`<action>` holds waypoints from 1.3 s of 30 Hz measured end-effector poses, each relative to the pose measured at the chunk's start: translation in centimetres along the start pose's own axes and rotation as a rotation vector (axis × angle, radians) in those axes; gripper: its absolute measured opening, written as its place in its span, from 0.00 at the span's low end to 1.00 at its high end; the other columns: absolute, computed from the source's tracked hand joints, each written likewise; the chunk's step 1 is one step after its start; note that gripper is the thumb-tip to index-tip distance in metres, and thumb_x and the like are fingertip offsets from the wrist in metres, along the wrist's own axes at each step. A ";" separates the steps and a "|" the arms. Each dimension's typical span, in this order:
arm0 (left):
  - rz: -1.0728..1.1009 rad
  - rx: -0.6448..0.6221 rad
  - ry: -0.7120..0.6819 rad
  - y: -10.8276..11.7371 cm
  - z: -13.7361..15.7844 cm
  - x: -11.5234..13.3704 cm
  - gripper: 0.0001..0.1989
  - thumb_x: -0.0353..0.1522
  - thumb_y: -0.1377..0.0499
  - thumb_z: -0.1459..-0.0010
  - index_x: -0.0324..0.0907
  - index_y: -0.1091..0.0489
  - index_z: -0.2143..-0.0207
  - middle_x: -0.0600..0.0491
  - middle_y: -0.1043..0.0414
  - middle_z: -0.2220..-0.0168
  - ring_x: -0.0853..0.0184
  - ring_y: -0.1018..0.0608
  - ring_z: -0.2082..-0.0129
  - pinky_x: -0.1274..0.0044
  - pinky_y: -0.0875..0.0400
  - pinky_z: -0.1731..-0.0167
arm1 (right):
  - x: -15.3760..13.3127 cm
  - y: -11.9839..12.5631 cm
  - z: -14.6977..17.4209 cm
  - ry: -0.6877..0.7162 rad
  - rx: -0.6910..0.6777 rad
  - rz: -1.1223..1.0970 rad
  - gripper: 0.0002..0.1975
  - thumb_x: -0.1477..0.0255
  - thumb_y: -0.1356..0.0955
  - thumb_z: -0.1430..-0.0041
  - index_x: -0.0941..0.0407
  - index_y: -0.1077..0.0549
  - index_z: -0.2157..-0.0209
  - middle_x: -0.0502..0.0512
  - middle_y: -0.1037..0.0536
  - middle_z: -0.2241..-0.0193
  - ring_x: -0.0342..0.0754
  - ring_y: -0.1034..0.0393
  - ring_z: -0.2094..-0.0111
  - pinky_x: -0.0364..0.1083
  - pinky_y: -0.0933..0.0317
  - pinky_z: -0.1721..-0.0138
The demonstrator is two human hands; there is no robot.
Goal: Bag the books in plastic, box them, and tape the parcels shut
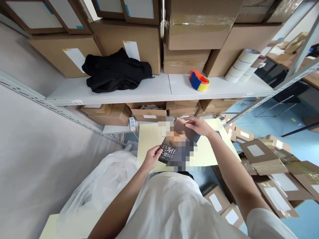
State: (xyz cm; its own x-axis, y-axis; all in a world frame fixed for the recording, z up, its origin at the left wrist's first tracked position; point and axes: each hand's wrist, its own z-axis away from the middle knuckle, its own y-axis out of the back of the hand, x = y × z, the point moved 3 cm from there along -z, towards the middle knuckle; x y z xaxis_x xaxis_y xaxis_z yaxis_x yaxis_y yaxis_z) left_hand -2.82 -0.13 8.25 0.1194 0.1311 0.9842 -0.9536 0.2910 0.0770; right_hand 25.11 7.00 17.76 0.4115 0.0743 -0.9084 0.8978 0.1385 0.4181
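A dark-covered book (165, 151) with white Chinese lettering and "CEO" on its cover is held tilted over a pale yellow tabletop (147, 136). My left hand (152, 158) grips its lower left edge, thumb on the cover. At the far top edge, my right hand (198, 126) has its fingers closed on the book's corner. Part of the cover and the area around it is blurred into blocks, so its picture cannot be made out. A dark flat object (218, 134) shows partly behind my right forearm.
Above the table runs a white shelf (159, 96) with black cloth (117, 71), a coloured band (199, 80), tape rolls (240, 66) and cardboard boxes (191, 36). A power strip (132, 123) hangs below. Clear plastic bag (99, 186) lies left; several cartons (261, 156) are piled right.
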 end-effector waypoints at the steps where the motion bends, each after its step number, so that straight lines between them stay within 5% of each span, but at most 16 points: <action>1: 0.049 0.011 0.008 0.1 0.1 -0.3 0.19 0.42 0.41 0.44 0.40 0.24 0.56 0.49 0.22 0.60 0.62 0.23 0.59 0.74 0.31 0.57 | 0.5 0.5 0.7 -0.046 -0.017 -0.066 0.21 0.63 0.26 0.52 0.55 0.23 0.56 0.56 0.19 0.61 0.54 0.25 0.60 0.52 0.34 0.54; 5: 0.331 0.064 0.082 0.1 0.2 -1.2 0.23 0.44 0.36 0.49 0.39 0.24 0.56 0.49 0.21 0.62 0.63 0.22 0.60 0.74 0.30 0.57 | 2.1 -0.9 4.3 -0.106 0.030 -0.506 0.33 0.58 0.25 0.54 0.48 0.31 0.46 0.54 0.21 0.55 0.50 0.25 0.59 0.49 0.31 0.59; 9: 0.528 0.081 0.160 -0.8 0.4 -1.5 0.26 0.45 0.35 0.51 0.39 0.26 0.53 0.48 0.21 0.62 0.62 0.21 0.62 0.71 0.27 0.59 | 2.9 -6.8 7.6 -0.103 0.126 -0.591 0.32 0.57 0.28 0.48 0.45 0.36 0.42 0.55 0.24 0.49 0.51 0.27 0.54 0.51 0.32 0.54; 12: 0.441 0.115 0.132 -0.5 0.5 -1.9 0.29 0.45 0.36 0.49 0.40 0.29 0.48 0.48 0.22 0.61 0.62 0.22 0.59 0.71 0.28 0.56 | 3.5 -10.0 9.2 -0.120 0.128 -0.535 0.34 0.58 0.30 0.45 0.46 0.39 0.38 0.54 0.30 0.43 0.54 0.34 0.45 0.52 0.37 0.46; 16: 0.292 0.132 0.170 0.7 0.4 -3.0 0.37 0.45 0.37 0.48 0.41 0.39 0.39 0.47 0.24 0.57 0.64 0.22 0.60 0.73 0.27 0.58 | 5.0 -11.0 9.8 -0.169 0.108 -0.527 0.35 0.59 0.30 0.45 0.46 0.42 0.37 0.54 0.33 0.40 0.56 0.35 0.43 0.54 0.37 0.45; 21: 0.159 0.161 0.157 2.1 -0.4 -4.9 0.29 0.38 0.37 0.49 0.40 0.34 0.45 0.45 0.29 0.53 0.67 0.24 0.63 0.75 0.27 0.64 | 6.7 -12.1 9.2 -0.249 0.116 -0.572 0.34 0.60 0.30 0.45 0.45 0.41 0.37 0.52 0.33 0.40 0.54 0.38 0.41 0.53 0.39 0.44; 29: -0.114 0.266 0.201 7.0 -2.4 -10.4 0.24 0.30 0.40 0.50 0.43 0.31 0.48 0.50 0.30 0.61 0.68 0.24 0.67 0.77 0.27 0.69 | 10.0 -17.5 3.9 -0.536 0.000 -0.633 0.26 0.63 0.31 0.49 0.49 0.29 0.46 0.52 0.22 0.55 0.51 0.27 0.59 0.50 0.32 0.60; 34: -0.466 0.256 0.249 11.0 -7.8 -12.9 0.20 0.24 0.42 0.51 0.40 0.28 0.54 0.50 0.27 0.64 0.68 0.25 0.70 0.74 0.26 0.63 | 13.4 -21.3 -3.0 -0.518 0.004 -0.320 0.21 0.69 0.32 0.56 0.57 0.23 0.57 0.52 0.20 0.67 0.47 0.28 0.66 0.47 0.34 0.61; 39: -0.562 0.244 0.304 13.5 -12.2 -15.8 0.20 0.23 0.42 0.51 0.38 0.27 0.54 0.48 0.28 0.66 0.64 0.25 0.67 0.70 0.30 0.57 | 17.1 -24.4 -7.4 -0.591 -0.003 -0.096 0.22 0.70 0.33 0.54 0.57 0.24 0.55 0.50 0.21 0.70 0.45 0.29 0.68 0.44 0.35 0.64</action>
State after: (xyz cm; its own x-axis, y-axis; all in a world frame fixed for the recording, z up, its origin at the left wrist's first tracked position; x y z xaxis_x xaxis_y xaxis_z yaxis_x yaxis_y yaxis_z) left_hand -14.25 13.32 -8.21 0.6527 0.2931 0.6986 -0.7550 0.1755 0.6317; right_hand 9.06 12.25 -7.91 0.3470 -0.5003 -0.7932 0.9352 0.1205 0.3331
